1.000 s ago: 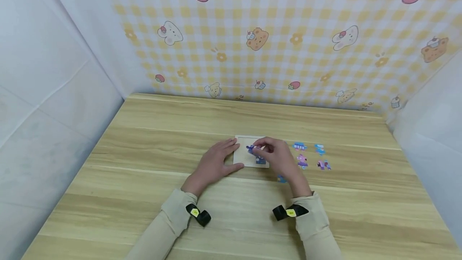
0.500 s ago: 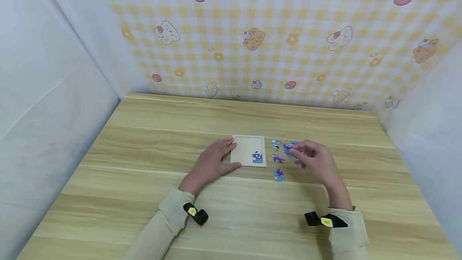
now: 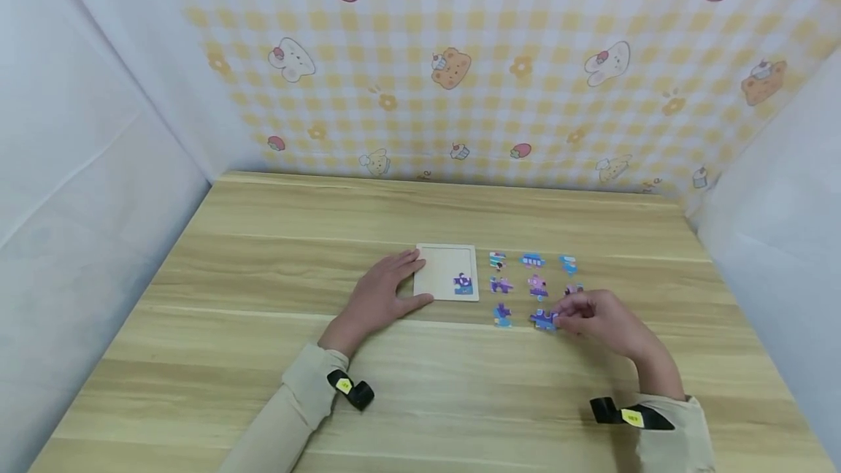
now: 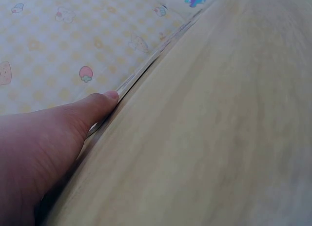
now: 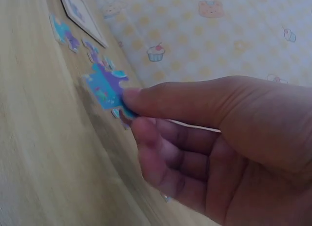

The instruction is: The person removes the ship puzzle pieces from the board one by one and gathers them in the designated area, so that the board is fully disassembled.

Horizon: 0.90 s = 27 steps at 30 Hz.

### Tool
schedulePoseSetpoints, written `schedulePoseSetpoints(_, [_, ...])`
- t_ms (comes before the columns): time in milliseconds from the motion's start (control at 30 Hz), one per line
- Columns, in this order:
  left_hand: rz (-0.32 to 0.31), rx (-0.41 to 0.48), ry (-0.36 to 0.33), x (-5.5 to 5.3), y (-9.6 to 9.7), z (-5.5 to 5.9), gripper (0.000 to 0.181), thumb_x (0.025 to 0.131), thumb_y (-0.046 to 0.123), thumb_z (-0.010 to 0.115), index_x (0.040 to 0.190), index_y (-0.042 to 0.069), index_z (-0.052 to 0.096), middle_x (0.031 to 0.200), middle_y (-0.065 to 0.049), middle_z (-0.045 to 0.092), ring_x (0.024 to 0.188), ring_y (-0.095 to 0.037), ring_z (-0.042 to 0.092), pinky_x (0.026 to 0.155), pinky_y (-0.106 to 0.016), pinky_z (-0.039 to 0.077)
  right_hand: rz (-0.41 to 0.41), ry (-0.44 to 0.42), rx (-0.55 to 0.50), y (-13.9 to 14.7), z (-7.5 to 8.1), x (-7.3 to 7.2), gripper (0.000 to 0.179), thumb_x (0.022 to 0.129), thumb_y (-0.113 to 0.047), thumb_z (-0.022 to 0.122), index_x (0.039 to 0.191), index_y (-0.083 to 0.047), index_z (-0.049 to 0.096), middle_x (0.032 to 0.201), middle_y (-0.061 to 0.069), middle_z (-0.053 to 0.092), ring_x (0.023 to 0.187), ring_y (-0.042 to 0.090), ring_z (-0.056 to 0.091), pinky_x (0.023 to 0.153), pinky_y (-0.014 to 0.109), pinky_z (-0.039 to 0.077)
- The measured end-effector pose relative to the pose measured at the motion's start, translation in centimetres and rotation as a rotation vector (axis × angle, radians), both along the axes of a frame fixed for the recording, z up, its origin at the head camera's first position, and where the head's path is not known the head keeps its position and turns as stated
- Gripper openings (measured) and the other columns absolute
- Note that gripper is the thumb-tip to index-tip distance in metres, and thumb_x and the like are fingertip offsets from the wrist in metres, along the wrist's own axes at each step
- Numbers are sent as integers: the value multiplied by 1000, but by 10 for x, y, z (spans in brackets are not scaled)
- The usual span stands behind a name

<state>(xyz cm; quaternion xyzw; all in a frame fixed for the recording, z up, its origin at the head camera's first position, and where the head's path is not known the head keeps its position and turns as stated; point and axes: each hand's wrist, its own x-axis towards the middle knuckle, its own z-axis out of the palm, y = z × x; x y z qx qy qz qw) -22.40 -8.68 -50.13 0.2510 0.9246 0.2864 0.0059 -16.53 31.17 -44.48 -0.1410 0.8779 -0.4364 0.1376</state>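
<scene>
My right hand (image 3: 607, 323) pinches a blue and purple jigsaw piece (image 5: 108, 87) between thumb and fingers, low over the table at the front of the loose pieces. In the head view this jigsaw piece (image 3: 543, 320) sticks out left of the fingertips. My left hand (image 3: 377, 292) rests with spread fingers at the left edge of a pale square puzzle tray (image 3: 436, 268). One purple and blue jigsaw piece (image 3: 463, 284) lies in the tray's lower right corner. The left wrist view shows only the thumb (image 4: 92, 109) of that hand, along an edge.
Several loose jigsaw pieces lie right of the tray, among them a blue one (image 3: 532, 260), a pink one (image 3: 537, 285) and a purple one (image 3: 501, 285). The wooden table (image 3: 296, 232) meets a yellow checked cloth (image 3: 493, 108) at the back.
My right hand has gone from over the tray rightward, then toward the front of the loose pieces, and now holds a piece there. The left hand stays at the tray.
</scene>
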Motion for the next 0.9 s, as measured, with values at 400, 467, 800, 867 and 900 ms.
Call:
schedulePoseSetpoints(400, [3, 4, -4, -2, 0, -4, 76, 94, 60, 69, 152, 12, 54, 164, -1, 39, 153, -25, 32, 126, -46, 25, -55, 30, 103, -6, -12, -5, 9, 96, -3, 71, 102, -1, 78, 94, 5, 67, 82, 15, 58, 66, 24, 54])
schedulePoseSetpoints(467, [5, 3, -6, -2, 0, -4, 76, 94, 60, 69, 152, 13, 54, 164, -1, 39, 154, -24, 31, 126, -46, 24, -57, 27, 107, -6, -13, -6, 9, 96, -4, 71, 102, -2, 78, 94, 5, 67, 83, 16, 58, 67, 24, 54])
schedulePoseSetpoints(800, [7, -6, -5, -3, 1, -5, 76, 94, 60, 68, 152, 13, 54, 164, 0, 38, 154, -23, 31, 127, -46, 23, -82, 14, 124, -9, -13, -7, 9, 97, -3, 70, 102, -3, 77, 95, 5, 68, 85, 19, 58, 69, 24, 54])
schedulePoseSetpoints(867, [5, -8, -2, -4, 1, -5, 76, 94, 59, 68, 152, 13, 54, 164, -1, 39, 154, -23, 31, 127, -46, 23, -94, 12, 132, -9, -13, -7, 9, 96, -3, 70, 101, -3, 77, 95, 5, 67, 85, 18, 58, 69, 24, 54])
schedulePoseSetpoints(900, [4, -10, -3, -4, 1, -6, 76, 94, 59, 68, 152, 13, 54, 164, -1, 39, 154, -23, 31, 127, -45, 23, -98, 12, 135, -9, -13, -7, 8, 96, -3, 70, 101, -3, 77, 95, 5, 67, 84, 18, 58, 69, 24, 53])
